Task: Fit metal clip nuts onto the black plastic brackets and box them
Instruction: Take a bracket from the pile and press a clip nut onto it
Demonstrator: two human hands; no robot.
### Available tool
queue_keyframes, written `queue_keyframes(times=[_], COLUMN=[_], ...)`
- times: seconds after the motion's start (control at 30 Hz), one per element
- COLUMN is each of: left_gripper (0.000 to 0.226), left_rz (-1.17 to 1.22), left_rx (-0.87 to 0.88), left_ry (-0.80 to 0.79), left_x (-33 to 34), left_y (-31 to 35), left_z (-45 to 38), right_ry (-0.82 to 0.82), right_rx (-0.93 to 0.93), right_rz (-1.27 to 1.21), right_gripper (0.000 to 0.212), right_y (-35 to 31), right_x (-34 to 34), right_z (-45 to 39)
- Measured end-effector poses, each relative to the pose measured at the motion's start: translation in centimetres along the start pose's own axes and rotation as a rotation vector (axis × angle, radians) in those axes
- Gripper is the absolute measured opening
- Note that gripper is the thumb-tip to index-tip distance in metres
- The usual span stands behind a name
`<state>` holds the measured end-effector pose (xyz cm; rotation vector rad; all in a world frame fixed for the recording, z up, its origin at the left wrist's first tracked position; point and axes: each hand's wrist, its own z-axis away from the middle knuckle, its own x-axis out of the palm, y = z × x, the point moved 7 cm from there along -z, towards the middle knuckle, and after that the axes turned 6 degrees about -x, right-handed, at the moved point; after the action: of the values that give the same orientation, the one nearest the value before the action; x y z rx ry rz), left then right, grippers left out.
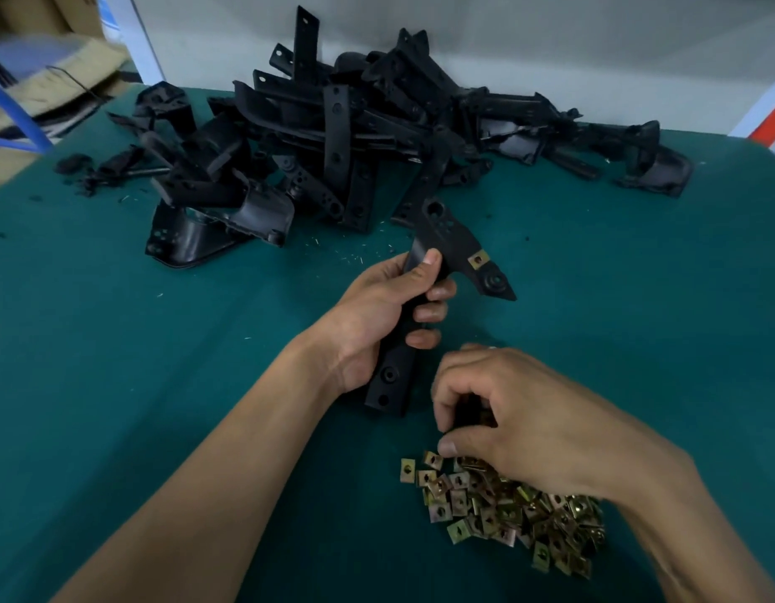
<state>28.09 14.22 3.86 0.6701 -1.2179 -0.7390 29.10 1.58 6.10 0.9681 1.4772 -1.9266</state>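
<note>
The left hand (377,324) is wrapping its fingers (429,313) and thumb around the stem of a black plastic bracket (446,241), holding it tilted above the green worktop (159,363), its wide end pointing away. One brass-coloured clip nut (478,258) is already sitting on the bracket's right arm. Just to the near right, the right hand (520,420) is hovering with curled fingers (446,404) over the far edge of a heap of clip nuts (507,511) lying on the worktop; I cannot tell whether those fingers are pinching a nut or holding nothing. Farther back, a big jumbled pile of brackets (333,137) is resting against the pale wall (551,37). At the far left, cardboard boxes (37,80) are showing blurred beyond the worktop's edge.
</note>
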Motion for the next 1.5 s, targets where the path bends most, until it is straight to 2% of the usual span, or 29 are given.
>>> queue_keyframes(times=[0.13, 0.23, 0.3, 0.33, 0.4, 0.47, 0.63, 0.73, 0.93, 1.5], left_gripper=[0.014, 0.016, 0.017, 0.016, 0.018, 0.018, 0.009, 0.009, 0.014, 0.015], left_rz=[0.004, 0.016, -0.01, -0.028, -0.039, -0.044, -0.112, -0.103, -0.093, -0.097], left_rx=[0.01, -0.005, -0.031, -0.049, -0.085, -0.102, -0.09, -0.078, -0.069, -0.046], left_ry=[-0.034, -0.124, -0.211, -0.263, -0.346, -0.366, -0.274, -0.231, -0.257, -0.241], left_x=[0.2, 0.8, 1.5, 2.0, 2.9, 3.3, 3.1, 2.9, 3.0, 2.8], left_y=[0.0, -0.1, -0.3, -0.5, -0.8, -1.1, -1.4, -1.4, -1.4, -1.3], left_z=[-0.1, 0.1, 0.3, 0.5, 0.9, 1.0, 0.5, 0.4, 0.5, 0.4], right_ry=[0.066, 0.275, 0.496, 0.662, 1.023, 1.213, 1.184, 1.228, 1.259, 1.261], right_rx=[-0.08, -0.305, -0.424, -0.429, -0.331, -0.209, -0.133, -0.097, 0.012, -0.007], right_rz=[-0.328, -0.701, -0.938, -0.98, -0.929, -0.91, -1.001, -0.999, -1.056, -1.11], right_gripper=[0.013, 0.013, 0.016, 0.017, 0.02, 0.021, 0.018, 0.014, 0.013, 0.015], right_y=[-0.4, -1.4, -1.2, -0.5, 1.4, 2.5, 2.1, 2.0, 2.1, 2.1], right_x=[-1.5, -4.3, -6.4, -7.3, -8.6, -8.7, -7.5, -7.0, -6.1, -5.7], right_z=[0.5, 1.2, 2.0, 2.4, 3.5, 3.8, 3.1, 3.0, 2.7, 2.3])
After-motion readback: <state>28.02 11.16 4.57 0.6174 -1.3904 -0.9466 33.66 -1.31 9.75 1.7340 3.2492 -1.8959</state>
